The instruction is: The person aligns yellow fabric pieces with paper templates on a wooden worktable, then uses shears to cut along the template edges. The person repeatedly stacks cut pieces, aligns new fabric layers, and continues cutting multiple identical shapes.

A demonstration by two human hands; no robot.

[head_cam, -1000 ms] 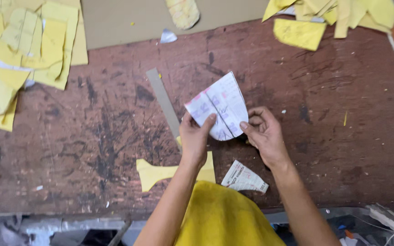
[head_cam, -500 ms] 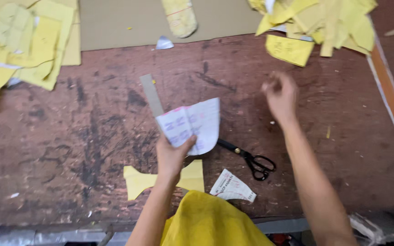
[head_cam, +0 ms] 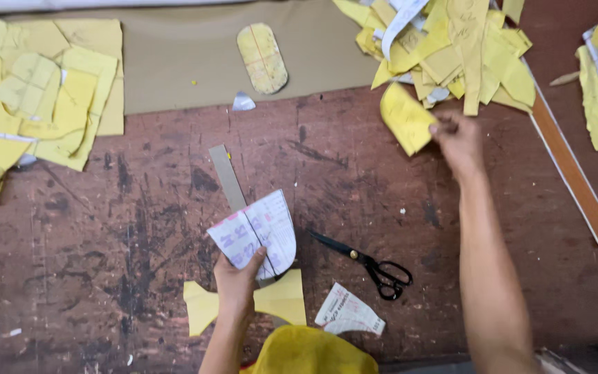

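My left hand (head_cam: 235, 285) holds a folded printed paper (head_cam: 256, 234) over the brown counter (head_cam: 105, 228). My right hand (head_cam: 457, 138) pinches a yellow piece (head_cam: 405, 118) by the yellow pile (head_cam: 451, 48). Black scissors (head_cam: 368, 264) lie between.

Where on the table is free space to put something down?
Bare wood lies left of the grey strip, below the left yellow stack. More lies between the scissors and the right arm. It is crowded by the right hand at the top-right pile, and around the left hand.
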